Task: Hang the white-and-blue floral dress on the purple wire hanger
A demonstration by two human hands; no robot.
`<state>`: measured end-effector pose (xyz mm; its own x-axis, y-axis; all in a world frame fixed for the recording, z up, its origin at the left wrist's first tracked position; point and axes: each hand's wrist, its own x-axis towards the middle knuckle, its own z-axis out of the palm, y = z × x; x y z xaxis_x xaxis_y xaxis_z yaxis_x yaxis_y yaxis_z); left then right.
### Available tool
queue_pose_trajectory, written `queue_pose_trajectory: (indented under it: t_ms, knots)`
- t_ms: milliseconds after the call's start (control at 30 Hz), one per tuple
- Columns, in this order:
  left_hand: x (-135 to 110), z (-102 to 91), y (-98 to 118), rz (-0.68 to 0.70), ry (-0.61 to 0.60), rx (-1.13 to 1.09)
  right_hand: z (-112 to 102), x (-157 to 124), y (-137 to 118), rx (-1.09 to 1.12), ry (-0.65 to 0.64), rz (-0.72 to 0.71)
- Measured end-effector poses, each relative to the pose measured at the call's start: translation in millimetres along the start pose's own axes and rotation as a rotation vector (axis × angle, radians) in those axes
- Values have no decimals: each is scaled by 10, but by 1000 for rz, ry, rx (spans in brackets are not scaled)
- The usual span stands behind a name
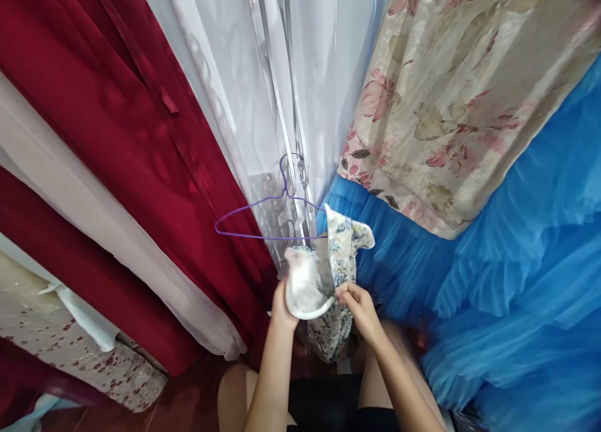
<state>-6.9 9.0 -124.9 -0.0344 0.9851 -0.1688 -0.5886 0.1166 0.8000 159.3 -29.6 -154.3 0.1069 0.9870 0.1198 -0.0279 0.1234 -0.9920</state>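
Note:
A floral garment [342, 250], off-white with blue and yellow print, hangs at the right end of a purple wire hanger [239, 234]. Its inside shows a smooth white cup-shaped piece [303, 288] with a thick curved lower rim. My left hand [283, 305] holds this white piece from its left side, most of its fingers hidden behind the cloth. At the right end of the curved rim, my right hand [357, 302] pinches the garment's edge between thumb and fingers. The patterned lower part [331, 338] droops below and between my hands.
Long white cloth [225, 75] hangs straight ahead, behind the hanger. Dark red cloth [154, 156] hangs to the left, a pink floral dress [436, 106] at upper right, and blue ruffled tulle [511, 294] on the right. My bare knees frame the reddish floor [188, 394] below.

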Motion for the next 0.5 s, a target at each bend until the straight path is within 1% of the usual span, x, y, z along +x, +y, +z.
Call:
queue_pose_trajectory:
  t_ms: [67,100,167,233,267,300,333,400,433,467,500]
  knots:
    - [-155,199,-139,-5,-159,55,-39,-37,-10,19,-42,-17]
    - [-216,298,-161,41,-247,131,-41,-53,-22,58,-89,6]
    - [-300,465,-119,218,-373,364,-34,-88,-50,188,-203,110]
    - [-344,554,-8,413,-415,592,-59,-131,-97,295,-280,202]
    - [-359,564,50,466,-436,662,-92,-153,-136,304,-322,223]
    - [-375,552,99,466,-475,694,-142,-171,-190,279,-379,229]
    - [-393,519,130,415,-544,702,-207,-181,-259,230,-446,225]
    - [-436,402,129,242,-719,694,-377,-162,-431,110,-586,218]
    - [-458,325,102,160,-794,714,-478,-126,-526,51,-629,200]
    - [-476,242,67,108,-843,772,-588,-69,-620,-6,-632,166]
    - [-487,155,32,98,-858,869,-704,8,-710,-60,-595,117]
